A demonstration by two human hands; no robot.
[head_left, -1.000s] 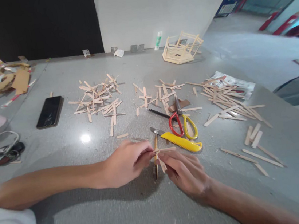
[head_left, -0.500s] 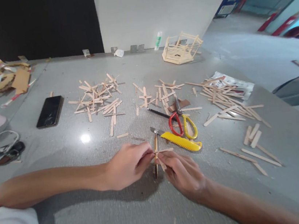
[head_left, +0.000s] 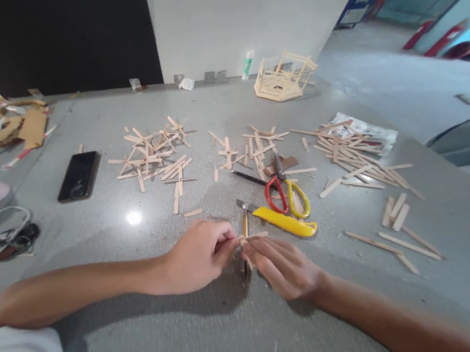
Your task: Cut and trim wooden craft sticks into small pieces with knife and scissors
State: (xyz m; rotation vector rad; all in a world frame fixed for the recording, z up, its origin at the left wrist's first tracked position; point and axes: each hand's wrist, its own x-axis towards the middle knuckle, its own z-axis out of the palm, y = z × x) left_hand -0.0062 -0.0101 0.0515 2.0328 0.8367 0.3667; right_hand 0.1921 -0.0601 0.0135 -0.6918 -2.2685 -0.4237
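Low over the table, both hands pinch a small piece made of crossed popsicle sticks (head_left: pixel 249 259). My left hand (head_left: pixel 200 257) grips its left end between thumb and fingertips. From the other side, the fingers of my right hand (head_left: pixel 283 265) close on the sticks, and one stick end pokes out above them. Under the fingertips lies a narrow brownish strip (head_left: pixel 245 223), partly hidden by the hands. Just beyond sits a yellow-handled knife (head_left: pixel 284 221), blade pointing left. Scissors (head_left: pixel 285 192) with one red and one yellow loop lie behind it, beside a dark pencil (head_left: pixel 247 178).
Loose popsicle sticks (head_left: pixel 154 152) are scattered at centre left, with another pile (head_left: pixel 357 154) at right by a plastic packet (head_left: pixel 379 133). A stick-built frame (head_left: pixel 285 80) and a glue tube (head_left: pixel 247 64) stand at the back. A phone (head_left: pixel 79 176) and cable (head_left: pixel 18 210) lie left.
My hands stay pinched on the crossed sticks, shifting only slightly. The right hand has moved a little left, and the piece has tilted somewhat. Everything else on the table stays put.
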